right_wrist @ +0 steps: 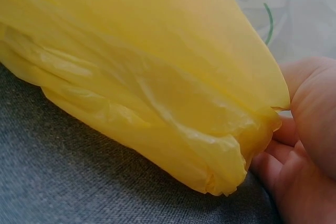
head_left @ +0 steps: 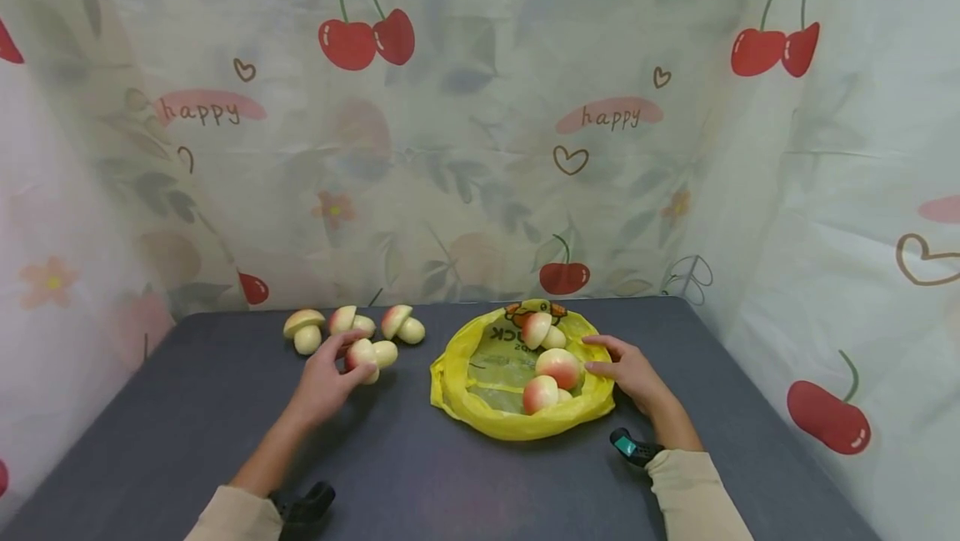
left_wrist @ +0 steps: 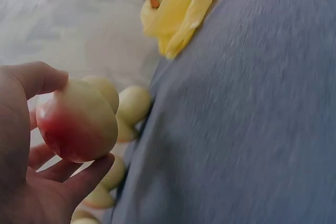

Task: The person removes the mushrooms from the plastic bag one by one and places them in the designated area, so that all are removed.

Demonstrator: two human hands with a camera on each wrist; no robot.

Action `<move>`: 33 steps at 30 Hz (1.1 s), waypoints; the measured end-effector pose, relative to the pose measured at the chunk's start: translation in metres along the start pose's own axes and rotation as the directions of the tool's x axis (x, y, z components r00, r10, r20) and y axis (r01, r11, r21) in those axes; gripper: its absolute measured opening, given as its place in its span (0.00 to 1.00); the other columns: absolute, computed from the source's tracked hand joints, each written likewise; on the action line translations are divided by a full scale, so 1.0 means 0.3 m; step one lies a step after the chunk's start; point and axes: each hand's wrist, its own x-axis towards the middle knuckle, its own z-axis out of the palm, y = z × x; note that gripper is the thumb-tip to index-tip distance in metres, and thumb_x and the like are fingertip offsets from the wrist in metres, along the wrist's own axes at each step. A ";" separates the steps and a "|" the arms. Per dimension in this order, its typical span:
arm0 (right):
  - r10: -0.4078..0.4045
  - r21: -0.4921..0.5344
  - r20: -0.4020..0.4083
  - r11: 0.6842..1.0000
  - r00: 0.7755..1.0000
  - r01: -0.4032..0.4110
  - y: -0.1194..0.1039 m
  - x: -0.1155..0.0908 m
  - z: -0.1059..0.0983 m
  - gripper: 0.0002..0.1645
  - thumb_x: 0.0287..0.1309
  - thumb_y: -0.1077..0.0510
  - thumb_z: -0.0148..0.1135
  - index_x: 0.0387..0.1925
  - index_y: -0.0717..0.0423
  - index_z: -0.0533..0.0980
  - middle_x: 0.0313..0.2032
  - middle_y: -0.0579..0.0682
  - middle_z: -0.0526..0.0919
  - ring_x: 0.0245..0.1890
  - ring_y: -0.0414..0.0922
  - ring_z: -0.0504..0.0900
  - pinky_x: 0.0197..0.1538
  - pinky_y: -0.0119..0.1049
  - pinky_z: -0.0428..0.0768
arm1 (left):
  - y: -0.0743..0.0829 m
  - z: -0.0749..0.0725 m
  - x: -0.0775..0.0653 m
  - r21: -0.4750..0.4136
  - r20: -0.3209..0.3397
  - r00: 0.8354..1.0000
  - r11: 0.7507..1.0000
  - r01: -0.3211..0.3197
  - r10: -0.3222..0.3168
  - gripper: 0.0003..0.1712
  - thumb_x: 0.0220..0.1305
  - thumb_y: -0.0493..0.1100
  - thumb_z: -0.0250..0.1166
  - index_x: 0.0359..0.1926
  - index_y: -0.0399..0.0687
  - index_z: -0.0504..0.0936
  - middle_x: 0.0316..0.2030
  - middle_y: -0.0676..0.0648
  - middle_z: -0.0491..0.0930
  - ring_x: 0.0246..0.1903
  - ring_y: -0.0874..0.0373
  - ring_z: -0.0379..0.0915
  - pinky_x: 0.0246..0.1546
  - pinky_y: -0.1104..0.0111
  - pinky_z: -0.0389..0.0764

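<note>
My left hand (head_left: pixel 324 383) grips a toy mushroom (head_left: pixel 384 354) with a cream stem and red-blushed cap. In the left wrist view, thumb and fingers go round the cap (left_wrist: pixel 79 124), and the mushroom looks raised off the table. To its right, a yellow plastic bag (head_left: pixel 450 383) lies with its mouth spread wide and its rim rolled down. Inside it are a mushroom near the back (head_left: pixel 553 336), a round red-blushed cap (head_left: pixel 558 366) and another mushroom in front (head_left: pixel 540 394). My right hand (head_left: pixel 637 376) pinches the bag's right rim between thumb and fingers.
Three more mushrooms stand or lie along the back left: one upright (head_left: pixel 306 333), one behind my left hand (head_left: pixel 347 320), one tilted (head_left: pixel 403 324). A dark grey cloth covers the table (head_left: pixel 480 483). Cherry-printed curtains (head_left: pixel 480 149) hang behind and at both sides.
</note>
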 end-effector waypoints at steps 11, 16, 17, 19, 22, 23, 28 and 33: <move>0.021 -0.004 -0.003 1.000 1.000 -0.022 0.008 -0.002 -0.003 0.32 0.61 0.55 0.66 0.65 0.59 0.69 0.67 0.63 0.64 0.62 0.58 0.65 0.58 0.46 0.74 | -0.039 -0.138 -0.023 0.166 -0.093 0.994 0.985 -0.038 0.054 0.26 0.60 0.41 0.69 0.59 0.40 0.77 0.53 0.38 0.74 0.46 0.48 0.70 0.41 0.63 0.73; 0.016 0.002 0.002 1.000 1.000 -0.016 0.005 0.000 -0.003 0.33 0.61 0.54 0.66 0.65 0.59 0.69 0.67 0.63 0.63 0.62 0.58 0.66 0.57 0.46 0.74 | -0.058 -0.186 -0.040 0.200 -0.122 0.991 0.980 -0.019 0.044 0.26 0.62 0.41 0.68 0.60 0.40 0.77 0.52 0.36 0.75 0.47 0.46 0.70 0.41 0.66 0.71; 0.017 0.004 0.003 1.000 1.000 -0.017 0.005 0.000 -0.003 0.33 0.61 0.54 0.66 0.65 0.59 0.69 0.67 0.63 0.63 0.62 0.58 0.66 0.57 0.46 0.74 | -0.063 -0.194 -0.044 0.195 -0.125 0.991 0.981 -0.013 0.038 0.25 0.62 0.41 0.68 0.60 0.40 0.77 0.52 0.35 0.75 0.47 0.46 0.70 0.41 0.68 0.70; 0.019 0.003 0.000 1.000 1.000 -0.019 0.004 0.001 -0.004 0.33 0.61 0.54 0.66 0.65 0.58 0.69 0.67 0.63 0.64 0.62 0.58 0.66 0.57 0.46 0.74 | -0.073 -0.209 -0.052 0.179 -0.129 0.991 0.984 -0.001 0.024 0.25 0.63 0.41 0.67 0.60 0.40 0.76 0.52 0.35 0.75 0.47 0.47 0.70 0.41 0.75 0.70; 0.016 0.001 -0.003 1.000 1.000 -0.016 0.005 0.001 -0.004 0.33 0.60 0.54 0.67 0.65 0.58 0.70 0.67 0.63 0.64 0.62 0.58 0.66 0.58 0.46 0.74 | -0.096 -0.229 -0.060 0.159 -0.144 0.989 0.987 0.015 0.009 0.25 0.65 0.42 0.66 0.61 0.39 0.75 0.51 0.35 0.76 0.45 0.54 0.70 0.37 0.83 0.69; 0.013 0.000 -0.003 1.000 1.000 -0.013 0.005 0.001 -0.004 0.33 0.60 0.54 0.67 0.65 0.58 0.70 0.67 0.63 0.64 0.62 0.58 0.66 0.58 0.47 0.74 | -0.105 -0.235 -0.063 0.157 -0.151 0.989 0.987 0.017 0.007 0.25 0.65 0.42 0.65 0.61 0.39 0.75 0.51 0.35 0.77 0.45 0.57 0.70 0.37 0.84 0.68; 0.008 -0.002 -0.001 1.000 1.000 -0.008 0.006 0.003 -0.004 0.32 0.61 0.55 0.66 0.65 0.58 0.70 0.68 0.62 0.63 0.64 0.58 0.64 0.59 0.48 0.72 | -0.157 -0.265 -0.070 0.174 -0.176 0.984 0.984 0.047 -0.016 0.25 0.66 0.45 0.65 0.61 0.41 0.76 0.52 0.35 0.77 0.44 0.69 0.66 0.38 0.81 0.67; 0.001 -0.005 0.011 1.000 1.000 -0.001 0.006 0.001 -0.003 0.32 0.61 0.55 0.66 0.65 0.59 0.70 0.68 0.63 0.62 0.64 0.59 0.64 0.59 0.47 0.73 | -0.203 -0.292 -0.072 0.194 -0.190 0.980 0.976 0.099 -0.062 0.24 0.68 0.46 0.62 0.62 0.41 0.76 0.54 0.34 0.76 0.45 0.65 0.67 0.41 0.74 0.67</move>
